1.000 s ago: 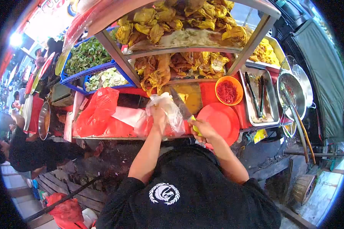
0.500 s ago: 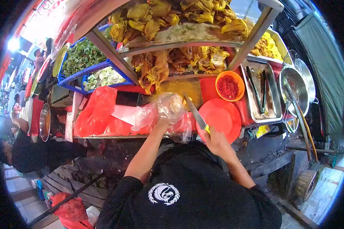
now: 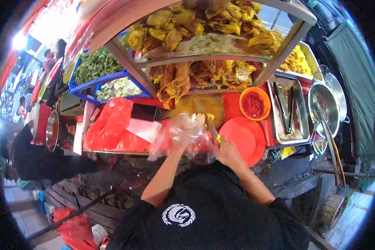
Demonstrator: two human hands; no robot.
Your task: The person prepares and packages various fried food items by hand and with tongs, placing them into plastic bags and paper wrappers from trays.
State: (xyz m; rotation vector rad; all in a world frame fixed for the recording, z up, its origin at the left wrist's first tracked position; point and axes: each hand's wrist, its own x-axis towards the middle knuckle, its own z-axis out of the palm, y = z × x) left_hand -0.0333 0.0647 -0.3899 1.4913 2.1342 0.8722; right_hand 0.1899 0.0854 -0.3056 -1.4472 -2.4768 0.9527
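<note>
Clear plastic (image 3: 162,143) wraps my left hand (image 3: 186,132), which is closed over a piece of yellow cooked chicken (image 3: 199,118) on the wooden cutting board (image 3: 185,106); the plastic blurs the fingers. My right hand (image 3: 229,152) grips the yellow handle of a knife (image 3: 212,130). Its blade points forward over the board, beside the chicken. A red plate (image 3: 246,143) lies just right of the knife. Beyond the plate stands an orange bowl (image 3: 242,100) of red shreds.
Cooked chicken fills the display case (image 3: 162,62) ahead, its frame close above the board. Blue baskets (image 3: 87,93) of greens and a red plastic bag (image 3: 108,123) sit left. At right are a metal tray (image 3: 298,137) with tongs and hanging strainers (image 3: 323,98). A person's dark sleeve (image 3: 50,156) shows left.
The knife has come left and nearer my left hand, its blade now beside the chicken. The plastic around my left hand has spread and shifted. The whole view has moved slightly.
</note>
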